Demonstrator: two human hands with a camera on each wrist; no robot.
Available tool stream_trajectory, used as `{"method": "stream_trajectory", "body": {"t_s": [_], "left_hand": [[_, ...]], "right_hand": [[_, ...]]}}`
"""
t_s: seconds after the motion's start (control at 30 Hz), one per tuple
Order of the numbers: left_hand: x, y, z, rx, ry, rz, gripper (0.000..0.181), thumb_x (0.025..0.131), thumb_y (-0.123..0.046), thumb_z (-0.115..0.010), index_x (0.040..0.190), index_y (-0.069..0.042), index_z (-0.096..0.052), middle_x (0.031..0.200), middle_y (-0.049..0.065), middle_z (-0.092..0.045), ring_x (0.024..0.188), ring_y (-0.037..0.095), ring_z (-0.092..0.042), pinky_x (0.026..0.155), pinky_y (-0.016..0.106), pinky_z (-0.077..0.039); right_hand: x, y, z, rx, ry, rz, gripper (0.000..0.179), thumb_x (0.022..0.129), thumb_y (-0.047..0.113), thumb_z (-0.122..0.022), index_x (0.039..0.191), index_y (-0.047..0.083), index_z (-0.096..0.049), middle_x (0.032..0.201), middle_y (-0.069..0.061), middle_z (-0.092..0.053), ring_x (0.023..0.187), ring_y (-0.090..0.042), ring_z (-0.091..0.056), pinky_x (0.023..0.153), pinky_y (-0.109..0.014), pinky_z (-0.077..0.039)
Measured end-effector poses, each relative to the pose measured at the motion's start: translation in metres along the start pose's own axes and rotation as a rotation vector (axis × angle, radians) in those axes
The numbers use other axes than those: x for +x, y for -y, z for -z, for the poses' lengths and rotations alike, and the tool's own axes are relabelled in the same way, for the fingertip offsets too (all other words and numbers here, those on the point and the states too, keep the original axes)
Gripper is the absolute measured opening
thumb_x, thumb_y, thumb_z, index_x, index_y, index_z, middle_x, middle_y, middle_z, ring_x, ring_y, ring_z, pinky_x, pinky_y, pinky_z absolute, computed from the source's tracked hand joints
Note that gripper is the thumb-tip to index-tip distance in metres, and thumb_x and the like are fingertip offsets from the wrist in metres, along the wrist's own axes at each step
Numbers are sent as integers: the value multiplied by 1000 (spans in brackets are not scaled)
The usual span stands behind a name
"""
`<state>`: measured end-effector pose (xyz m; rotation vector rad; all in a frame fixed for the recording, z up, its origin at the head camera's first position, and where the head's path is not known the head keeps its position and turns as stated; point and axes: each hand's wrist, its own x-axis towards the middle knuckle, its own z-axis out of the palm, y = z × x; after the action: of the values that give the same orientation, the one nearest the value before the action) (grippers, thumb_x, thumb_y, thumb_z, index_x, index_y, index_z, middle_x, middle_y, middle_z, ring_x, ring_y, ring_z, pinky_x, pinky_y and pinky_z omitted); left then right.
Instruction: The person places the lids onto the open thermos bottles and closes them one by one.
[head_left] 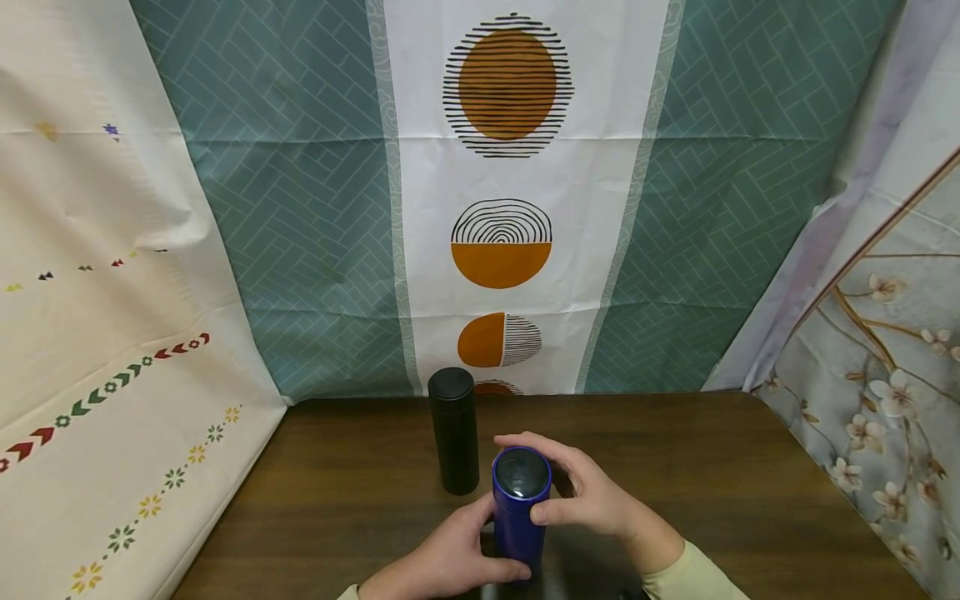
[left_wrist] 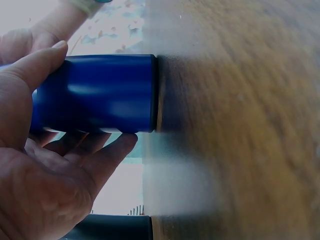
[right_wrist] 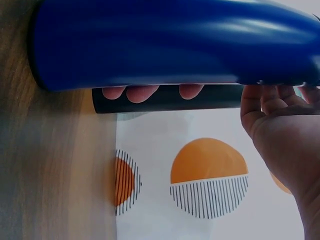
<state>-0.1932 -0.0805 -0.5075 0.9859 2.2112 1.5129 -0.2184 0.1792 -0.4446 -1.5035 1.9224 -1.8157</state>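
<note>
A blue vacuum flask [head_left: 517, 537] with a shiny dark disc on top stands upright near the table's front, its base right at the wood in the left wrist view. My left hand [head_left: 459, 552] holds its lower body, thumb on the near side and fingers round the far side. Up at the lid end, my right hand [head_left: 588, 493] grips the flask between thumb and fingers. The right wrist view shows the blue side [right_wrist: 150, 45] close up, with left fingertips peeking out beneath it. Behind and left of it is a black flask [head_left: 456, 442], untouched.
The brown wooden table [head_left: 705, 475] extends to both sides. A teal and white cloth [head_left: 517, 179] with orange circles hangs along its back edge. Cream embroidered cloth [head_left: 112, 333] borders the left, and a flowered cloth [head_left: 892, 433] the right.
</note>
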Motion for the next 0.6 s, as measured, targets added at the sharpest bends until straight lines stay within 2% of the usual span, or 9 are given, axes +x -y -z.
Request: {"method": "stream_trajectory", "body": {"t_s": [0.27,0.6], "left_hand": [[0,0,0,13,-3,-5,70,95,-36,-92,156,-36,-56,143,-13,-70,136,13,-63,111,35,-52],[1,0,0,-2,11,-23,72,97,-34,-90,158,-36,-53,147,-12,-68,138,14,-62,113,35,-51]], "right_hand": [[4,-3,2,-25,10,55,61,102,14,-77,156,0,-54,133,-26,-66,124,-41,-62,114,-49,-46],[5,0,-2,-36,-49,46,58,97,15,-86,146,1,-59,131,-25,-67,121,-44,-63,112,-50,-49]]}}
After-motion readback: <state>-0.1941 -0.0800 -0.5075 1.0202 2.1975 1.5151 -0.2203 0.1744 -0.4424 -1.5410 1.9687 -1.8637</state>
